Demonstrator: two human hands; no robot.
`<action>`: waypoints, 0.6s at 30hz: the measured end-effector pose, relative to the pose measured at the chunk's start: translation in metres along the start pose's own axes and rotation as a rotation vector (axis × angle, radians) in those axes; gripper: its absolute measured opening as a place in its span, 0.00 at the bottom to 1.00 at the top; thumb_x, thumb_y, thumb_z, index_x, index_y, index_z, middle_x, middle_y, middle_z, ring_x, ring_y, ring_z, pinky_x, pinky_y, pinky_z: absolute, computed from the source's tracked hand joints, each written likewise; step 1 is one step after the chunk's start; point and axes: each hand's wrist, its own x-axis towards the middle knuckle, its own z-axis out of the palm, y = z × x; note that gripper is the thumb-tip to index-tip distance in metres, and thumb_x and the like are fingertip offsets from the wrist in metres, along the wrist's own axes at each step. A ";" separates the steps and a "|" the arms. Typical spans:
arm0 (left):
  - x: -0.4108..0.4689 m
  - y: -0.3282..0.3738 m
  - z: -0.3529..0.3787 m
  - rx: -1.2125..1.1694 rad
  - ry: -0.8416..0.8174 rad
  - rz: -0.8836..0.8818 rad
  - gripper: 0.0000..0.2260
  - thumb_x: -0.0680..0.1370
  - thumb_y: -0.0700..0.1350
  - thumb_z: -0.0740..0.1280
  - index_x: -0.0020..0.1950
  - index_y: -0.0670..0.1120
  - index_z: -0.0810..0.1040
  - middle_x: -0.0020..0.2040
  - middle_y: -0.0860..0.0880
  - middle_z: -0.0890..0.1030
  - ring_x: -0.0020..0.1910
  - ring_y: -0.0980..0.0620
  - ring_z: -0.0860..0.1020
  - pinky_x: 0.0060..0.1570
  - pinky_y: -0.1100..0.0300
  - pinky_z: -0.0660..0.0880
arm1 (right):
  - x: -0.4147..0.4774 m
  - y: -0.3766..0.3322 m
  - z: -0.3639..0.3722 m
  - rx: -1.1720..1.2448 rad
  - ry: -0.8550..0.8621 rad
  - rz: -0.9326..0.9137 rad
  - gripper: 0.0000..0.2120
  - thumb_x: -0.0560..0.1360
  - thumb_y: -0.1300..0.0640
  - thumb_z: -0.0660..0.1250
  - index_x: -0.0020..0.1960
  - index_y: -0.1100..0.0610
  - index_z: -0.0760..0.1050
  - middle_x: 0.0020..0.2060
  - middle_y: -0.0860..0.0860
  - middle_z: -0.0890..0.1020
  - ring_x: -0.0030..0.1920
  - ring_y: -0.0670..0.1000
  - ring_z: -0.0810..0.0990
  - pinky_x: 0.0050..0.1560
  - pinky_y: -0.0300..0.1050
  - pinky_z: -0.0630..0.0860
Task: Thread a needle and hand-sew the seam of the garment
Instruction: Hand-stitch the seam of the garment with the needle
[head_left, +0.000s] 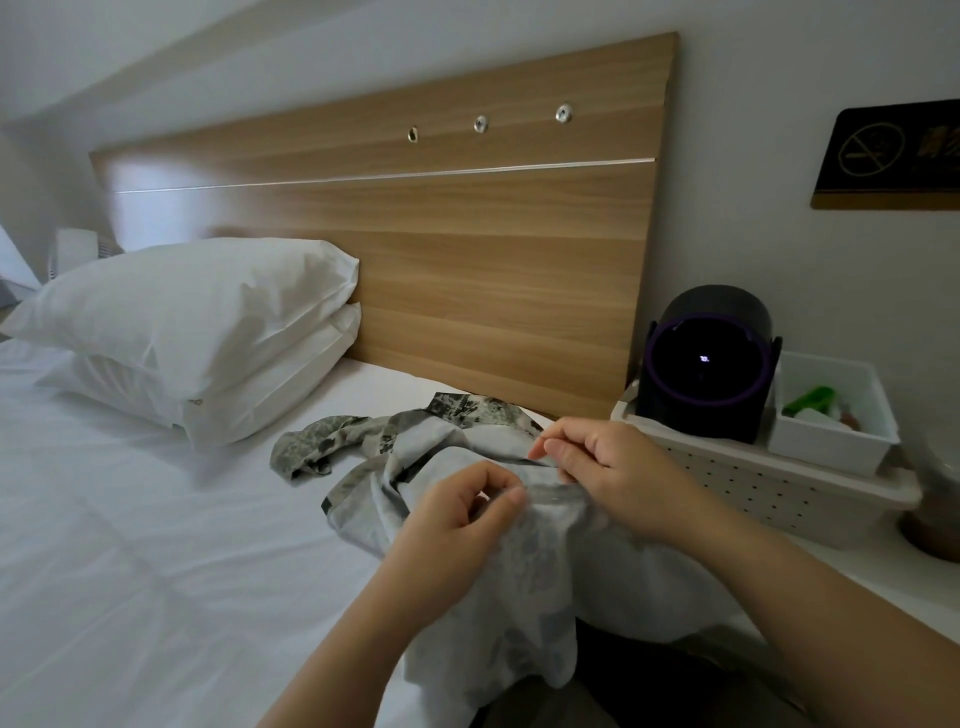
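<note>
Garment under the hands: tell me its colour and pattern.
The garment is pale grey with a darker grey-green leafy print; the head view shows it.

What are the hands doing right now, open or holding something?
Left hand: closed, pinching the garment.
Right hand: closed, pinching the garment at its folded edge; whether it also holds a needle cannot be told.

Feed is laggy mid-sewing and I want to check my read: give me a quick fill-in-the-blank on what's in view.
The left hand and right hand each pinch the patterned ____.
On the bed, ____ white pillows are stacked.
The white bin stands to the ____ of the black device.
Missing: garment; two; right.
</note>
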 end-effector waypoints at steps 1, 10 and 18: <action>0.000 0.001 0.000 0.011 -0.002 -0.003 0.08 0.79 0.46 0.66 0.40 0.53 0.77 0.28 0.58 0.71 0.27 0.59 0.66 0.29 0.65 0.64 | 0.000 0.001 -0.003 -0.015 -0.064 0.036 0.10 0.80 0.56 0.60 0.48 0.47 0.79 0.31 0.43 0.78 0.30 0.43 0.72 0.33 0.36 0.68; 0.002 0.000 -0.002 0.054 0.005 -0.052 0.06 0.78 0.46 0.67 0.41 0.50 0.79 0.26 0.60 0.72 0.26 0.62 0.67 0.28 0.69 0.64 | -0.004 0.004 -0.016 -0.149 -0.331 0.080 0.11 0.78 0.59 0.64 0.57 0.49 0.81 0.47 0.40 0.83 0.46 0.33 0.78 0.45 0.26 0.72; 0.003 -0.002 -0.005 0.031 0.005 -0.084 0.06 0.78 0.47 0.67 0.42 0.48 0.79 0.28 0.59 0.72 0.27 0.61 0.67 0.28 0.69 0.65 | -0.005 0.001 -0.015 -0.191 -0.275 0.029 0.09 0.77 0.61 0.64 0.49 0.50 0.79 0.44 0.44 0.83 0.45 0.39 0.80 0.48 0.35 0.76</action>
